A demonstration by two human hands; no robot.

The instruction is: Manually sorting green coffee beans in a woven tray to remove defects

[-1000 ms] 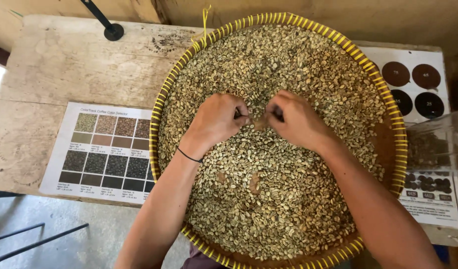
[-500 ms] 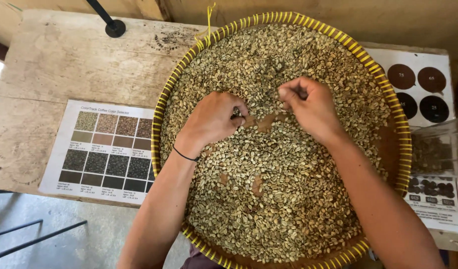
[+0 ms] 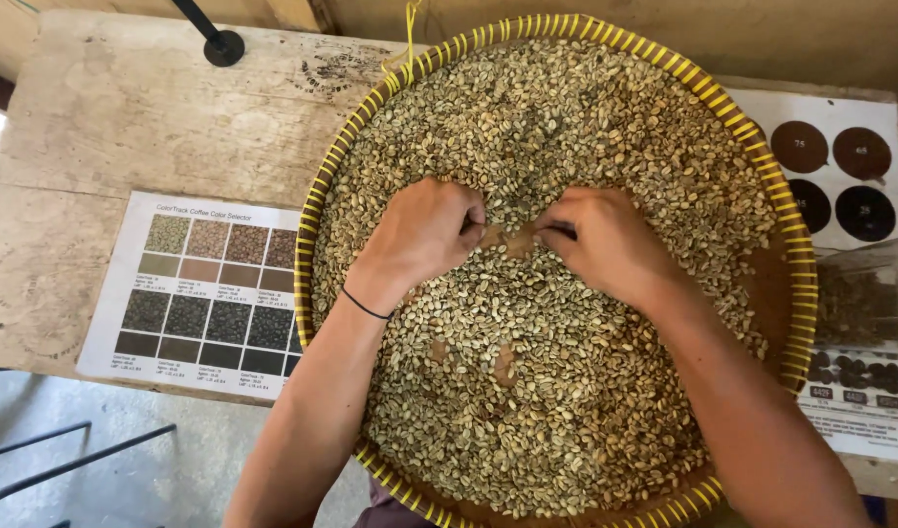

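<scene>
Greenish-tan raw coffee beans (image 3: 566, 391) fill our round woven tray (image 3: 799, 293) on the desk (image 3: 126, 117). We judge them light, hard, loose and apt to roll, best pinched singly at fingertips. Our left hand (image 3: 419, 235) and right hand (image 3: 605, 240) lie knuckles-up at tray centre, nearly meeting, fingers curled into the beans; whether either pinches one we cannot tell. At nine o'clock lies a colour chart (image 3: 204, 288).
</scene>
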